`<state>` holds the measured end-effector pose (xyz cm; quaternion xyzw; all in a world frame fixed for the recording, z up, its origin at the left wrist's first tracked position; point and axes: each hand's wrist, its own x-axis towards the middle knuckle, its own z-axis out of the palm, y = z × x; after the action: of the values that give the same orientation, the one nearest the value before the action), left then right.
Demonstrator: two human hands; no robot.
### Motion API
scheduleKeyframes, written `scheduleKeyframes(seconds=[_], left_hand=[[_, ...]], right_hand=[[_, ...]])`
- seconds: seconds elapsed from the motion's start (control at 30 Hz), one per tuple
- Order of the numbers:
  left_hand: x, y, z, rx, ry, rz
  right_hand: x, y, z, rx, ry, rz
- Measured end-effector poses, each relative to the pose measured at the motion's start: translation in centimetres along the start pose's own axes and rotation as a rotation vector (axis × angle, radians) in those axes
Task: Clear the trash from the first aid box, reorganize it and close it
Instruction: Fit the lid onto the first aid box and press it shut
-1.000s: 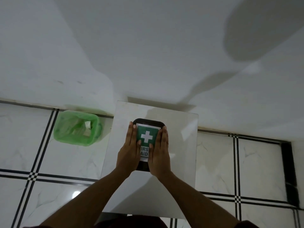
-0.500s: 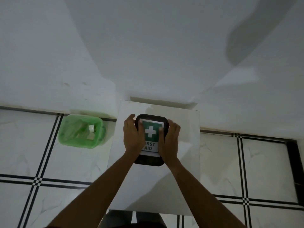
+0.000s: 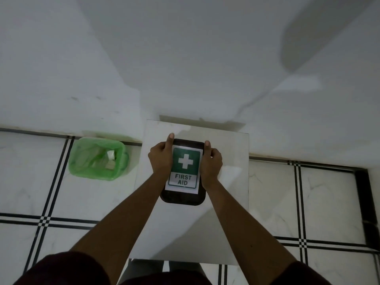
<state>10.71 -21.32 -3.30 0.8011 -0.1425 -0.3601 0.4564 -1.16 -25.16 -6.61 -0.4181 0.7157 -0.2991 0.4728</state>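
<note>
Hands on the box, one at each side: the left hand (image 3: 160,159) clamps the box's nine o'clock edge and the right hand (image 3: 211,162) clamps the three o'clock edge, fingers curled down over the rim and both thumbs stretched up toward the far corners at twelve. The first aid box (image 3: 183,199) is dark, with rounded corners, and its lid is down flat, showing a white label (image 3: 183,170) with a green panel, a white cross and the words FIRST AID. It sits square on a pale table (image 3: 226,202), a little toward the twelve o'clock end of the top, and the table's far edge is up against the white wall (image 3: 185,58). Both forearms reach straight in from six o'clock, dark sleeves (image 3: 61,268) pushed up past the elbows. Off at nine o'clock from the box, down on the floor and well apart from the table, stands a green bin (image 3: 78,167) lined with a green bag, and pale scraps (image 3: 111,159) lie inside it. The floor (image 3: 329,202) is white marble tile crossed by black double lines. A big soft shadow hangs on the wall at about one o'clock.
</note>
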Motion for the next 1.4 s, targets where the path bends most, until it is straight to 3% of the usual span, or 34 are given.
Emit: scheduleKeyframes(seconds=[0.5, 0.67, 0.8, 0.93, 1.1, 1.4], left_hand=[[0.5, 0.2, 0.0, 0.103, 0.042, 0.119], [-0.5, 0.9, -0.5, 0.072, 0.024, 0.133], [-2.0, -0.6, -1.7, 0.329, -0.111, 0.371], [-4.2, -2.9, -3.5, 0.701, -0.250, 0.657], [-5.8, -4.8, -5.4, 1.030, -0.366, 0.733], [-5.5, -5.1, -5.1, 1.122, -0.381, 0.722]], right_hand=[[0.1, -0.6, 0.3, -0.059, 0.021, -0.077], [-0.8, -2.1, 0.2, -0.199, 0.004, -0.154], [-2.1, -2.2, -0.9, -0.397, -0.044, -0.284], [-4.8, -0.5, -2.5, -0.626, -0.093, -0.593], [-7.1, 2.3, -3.0, -0.942, -0.171, -0.783], [-7.0, 3.0, -2.8, -1.037, -0.223, -0.747]])
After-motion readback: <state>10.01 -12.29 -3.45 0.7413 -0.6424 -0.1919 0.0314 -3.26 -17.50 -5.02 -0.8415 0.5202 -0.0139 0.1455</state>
